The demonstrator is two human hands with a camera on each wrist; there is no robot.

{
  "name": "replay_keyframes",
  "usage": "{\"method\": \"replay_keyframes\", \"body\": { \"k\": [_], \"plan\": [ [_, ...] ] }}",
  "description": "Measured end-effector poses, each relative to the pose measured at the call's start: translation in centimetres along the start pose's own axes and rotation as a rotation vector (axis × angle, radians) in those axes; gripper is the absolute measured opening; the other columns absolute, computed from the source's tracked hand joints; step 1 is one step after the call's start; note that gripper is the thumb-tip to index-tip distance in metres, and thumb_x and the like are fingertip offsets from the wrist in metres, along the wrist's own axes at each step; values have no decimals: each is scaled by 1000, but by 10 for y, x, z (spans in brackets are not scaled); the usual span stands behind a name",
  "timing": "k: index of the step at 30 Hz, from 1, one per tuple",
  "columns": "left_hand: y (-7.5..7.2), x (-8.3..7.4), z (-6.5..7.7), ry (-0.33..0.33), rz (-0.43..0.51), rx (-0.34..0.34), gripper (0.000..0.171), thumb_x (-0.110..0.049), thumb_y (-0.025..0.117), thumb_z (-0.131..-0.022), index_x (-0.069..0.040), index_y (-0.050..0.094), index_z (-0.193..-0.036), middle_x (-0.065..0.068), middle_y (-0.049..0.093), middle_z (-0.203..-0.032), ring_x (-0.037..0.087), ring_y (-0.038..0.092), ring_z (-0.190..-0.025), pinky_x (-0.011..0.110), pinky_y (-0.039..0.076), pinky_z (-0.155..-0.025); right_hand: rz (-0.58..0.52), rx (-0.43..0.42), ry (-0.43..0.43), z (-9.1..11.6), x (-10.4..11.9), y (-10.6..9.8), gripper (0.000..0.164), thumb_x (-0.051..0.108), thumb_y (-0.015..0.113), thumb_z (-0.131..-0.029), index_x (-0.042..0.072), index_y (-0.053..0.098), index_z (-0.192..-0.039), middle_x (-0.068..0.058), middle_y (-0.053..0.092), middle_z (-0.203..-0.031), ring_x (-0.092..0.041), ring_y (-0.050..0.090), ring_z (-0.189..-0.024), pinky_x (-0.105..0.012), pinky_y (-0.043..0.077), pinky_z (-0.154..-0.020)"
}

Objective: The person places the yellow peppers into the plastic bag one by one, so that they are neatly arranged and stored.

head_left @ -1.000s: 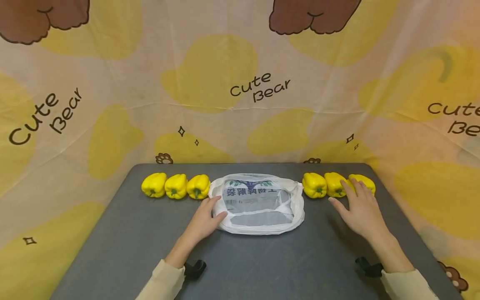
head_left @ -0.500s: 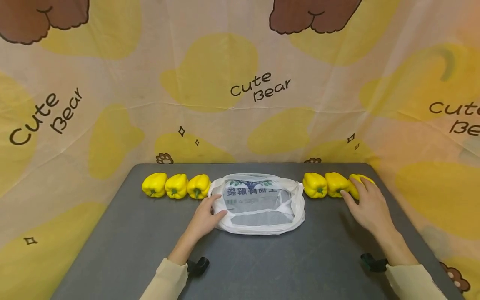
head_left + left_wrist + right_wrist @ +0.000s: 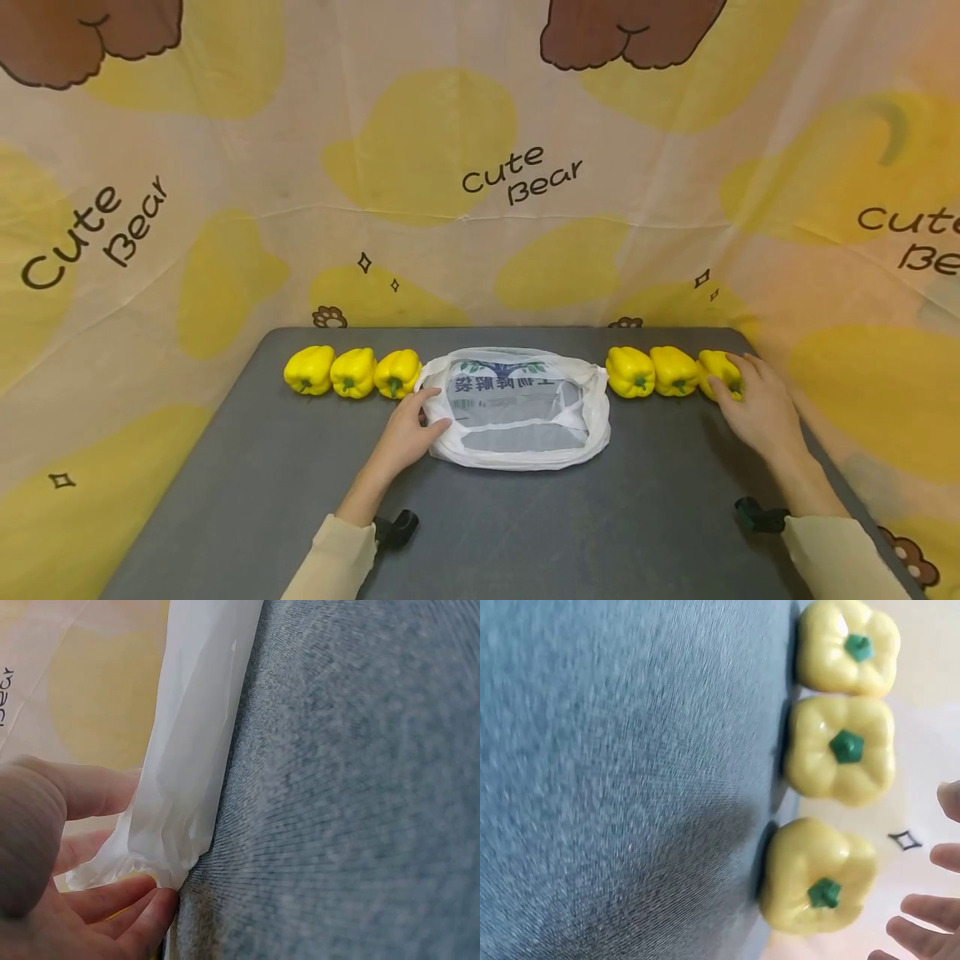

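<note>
A white plastic bag, its mouth spread wide, lies mid-table with a printed tree and lettering visible inside. My left hand holds its left rim. Close up in the left wrist view, the fingers lie against the crumpled bag wall, some reaching behind it. Farther right, my right hand is at the outermost yellow bell pepper, its fingers overlapping the right side. From the right wrist, the spread fingers show apart from that pepper, whose green stem faces the camera.
Two more peppers stand between the bag and my right hand. Left of the bag sits a row of three peppers. The grey table backs onto a patterned cloth. Black straps circle both wrists.
My right hand has moved right, from over the two outer right peppers to the right side of the outermost one. The left hand stays at the bag's rim; the peppers have not moved.
</note>
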State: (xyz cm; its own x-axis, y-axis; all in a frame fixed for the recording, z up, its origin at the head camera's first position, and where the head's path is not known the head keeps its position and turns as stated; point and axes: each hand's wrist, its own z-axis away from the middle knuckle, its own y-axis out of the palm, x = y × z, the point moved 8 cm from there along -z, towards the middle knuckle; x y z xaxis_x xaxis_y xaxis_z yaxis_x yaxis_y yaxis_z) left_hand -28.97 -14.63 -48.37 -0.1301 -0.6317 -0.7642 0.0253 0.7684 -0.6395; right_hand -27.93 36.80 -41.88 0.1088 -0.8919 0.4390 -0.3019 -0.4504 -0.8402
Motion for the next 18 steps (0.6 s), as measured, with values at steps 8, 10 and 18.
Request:
{"method": "replay_keyframes", "body": {
  "k": [8,10,18],
  "plan": [
    [-2,3,0,-1,0,0,52,-17,75,-91,-5,58,-139,21,57,-136,33,60,-110,50,51,-95,-44,-20,20,-10,-17,0,59,35,51,-105,-11,44,-142,-42,40,-140,-63,33,-128,-76,26,-101],
    [-2,4,0,-5,-5,3,52,-18,75,-91,-5,58,-139,21,56,-136,34,61,-110,50,52,-95,-57,-12,38,-13,-22,2,60,36,51,-105,-10,44,-144,-42,40,-141,-63,32,-129,-76,26,-101],
    [-1,7,-1,-24,2,18,54,-19,75,-92,-6,57,-141,20,54,-140,34,60,-113,49,51,-97,-80,-3,64,-20,-38,9,63,38,52,-105,-10,43,-146,-41,41,-142,-61,34,-129,-74,27,-101]
  ]
}}
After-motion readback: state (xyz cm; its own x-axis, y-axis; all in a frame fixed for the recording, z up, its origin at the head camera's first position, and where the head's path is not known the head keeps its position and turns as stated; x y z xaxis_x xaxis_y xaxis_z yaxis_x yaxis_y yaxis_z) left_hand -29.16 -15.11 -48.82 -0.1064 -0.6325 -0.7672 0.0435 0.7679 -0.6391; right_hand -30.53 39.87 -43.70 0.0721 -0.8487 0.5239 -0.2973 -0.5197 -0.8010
